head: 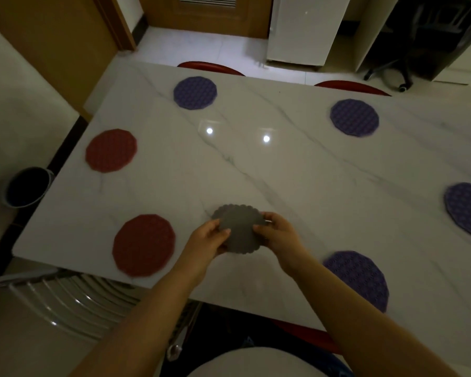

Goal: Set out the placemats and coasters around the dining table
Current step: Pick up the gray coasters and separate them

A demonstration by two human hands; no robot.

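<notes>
A thin grey scalloped-edge coaster (239, 227), likely light and flexible, is pinched at opposite edges by left hand (210, 238) and right hand (278, 235).

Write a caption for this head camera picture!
Both hands hold grey scalloped coasters above a white marble table.

Purple placemats (195, 92): four; red placemats (111, 150): two; grey coasters (238, 227): unclear
</notes>
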